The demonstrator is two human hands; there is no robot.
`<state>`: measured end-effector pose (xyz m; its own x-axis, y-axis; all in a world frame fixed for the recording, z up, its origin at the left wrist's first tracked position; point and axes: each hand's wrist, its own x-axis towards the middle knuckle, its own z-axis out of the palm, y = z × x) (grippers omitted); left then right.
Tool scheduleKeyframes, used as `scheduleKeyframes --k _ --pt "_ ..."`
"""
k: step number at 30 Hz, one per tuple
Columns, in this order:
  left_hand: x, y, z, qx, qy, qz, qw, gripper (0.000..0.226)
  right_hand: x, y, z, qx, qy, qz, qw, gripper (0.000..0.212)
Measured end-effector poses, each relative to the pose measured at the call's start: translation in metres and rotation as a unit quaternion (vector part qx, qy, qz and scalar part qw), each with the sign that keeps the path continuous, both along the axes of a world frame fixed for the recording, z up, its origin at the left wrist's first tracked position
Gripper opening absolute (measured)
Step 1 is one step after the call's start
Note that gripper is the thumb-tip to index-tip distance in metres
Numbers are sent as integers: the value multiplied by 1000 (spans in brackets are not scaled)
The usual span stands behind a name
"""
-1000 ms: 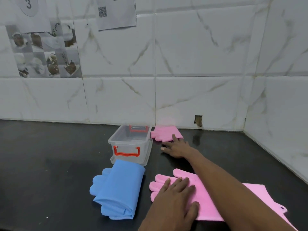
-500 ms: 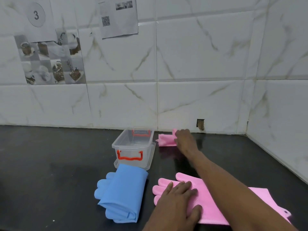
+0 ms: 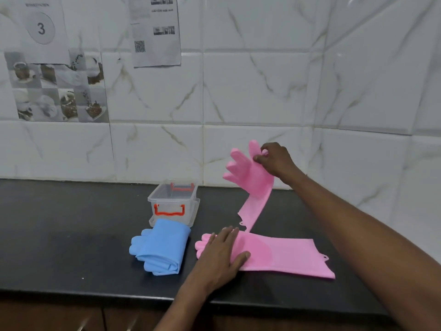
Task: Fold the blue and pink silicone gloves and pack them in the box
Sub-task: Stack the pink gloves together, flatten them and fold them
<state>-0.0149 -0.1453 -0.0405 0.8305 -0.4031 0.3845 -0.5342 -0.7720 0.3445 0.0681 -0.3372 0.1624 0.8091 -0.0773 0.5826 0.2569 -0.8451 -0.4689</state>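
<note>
1. The left hand (image 3: 222, 254) is laid palm-down, fingers straight and together, on the flat pink glove (image 3: 281, 255). It presses on the palm part and grips nothing.
2. The flat pink glove is spread on the dark bench (image 3: 71, 235) near its front edge. Its fingers point left and its cuff points right.
3. The blue gloves (image 3: 162, 249) are recorded as a folded bundle just left of the flat pink glove, apart from it. Their fingertips stick out on the left side. The bundle's far edge lies against the near wall of the box (image 3: 173, 201).
4. The box is clear plastic and open at the top. One red-orange handle (image 3: 169, 210) is noted on the near end and another on the far end. It stands on the bench behind the blue gloves.
5. The raised pink glove (image 3: 250, 180) is held in the air to the right of the box. Its fingers are up and its cuff hangs down toward the flat pink glove; whether the cuff touches it cannot be told from this view.
6. The right hand (image 3: 276, 160) is curled, with the finger part of the raised pink glove pinched between thumb and fingers.
7. On the white tiled wall (image 3: 262, 91) behind, a sheet marked 3 (image 3: 41, 28), a sheet with a QR code (image 3: 155, 32) and a picture tile (image 3: 59, 89) are noted.
</note>
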Motion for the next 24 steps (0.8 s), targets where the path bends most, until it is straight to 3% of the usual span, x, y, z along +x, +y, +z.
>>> scheduleKeyframes --k 2,4,6,9,13,17,18,21,23,24 --pt "-4 1 3 -24 -20 -9 999 66 -17 -5 6 40 11 13 999 35" --pt "-10 2 7 -61 -27 -24 998 58 -30 -11 12 116 26 36 992 29" --pt "-16 4 11 -113 -49 -47 991 44 -38 -15 19 236 38 67 969 19" --pt "-29 5 18 -181 -98 -67 976 32 -46 -24 24 362 66 95 925 25" --pt "-46 -6 27 -250 -77 -87 961 36 -51 -33 22 389 82 107 911 23" --pt "-52 -22 55 -368 40 -103 923 36 -61 -27 26 348 65 86 931 23" --pt "-51 -28 64 -423 104 -115 893 38 -66 -21 29 308 40 84 947 20" --pt "-36 -40 86 -618 298 -178 705 55 -95 10 38 61 -24 120 991 12" --pt "-28 -42 101 -707 338 -186 593 68 -117 38 30 -93 30 166 981 17" --pt "-30 -44 110 -751 336 -178 540 65 -124 49 20 -127 80 187 971 27"
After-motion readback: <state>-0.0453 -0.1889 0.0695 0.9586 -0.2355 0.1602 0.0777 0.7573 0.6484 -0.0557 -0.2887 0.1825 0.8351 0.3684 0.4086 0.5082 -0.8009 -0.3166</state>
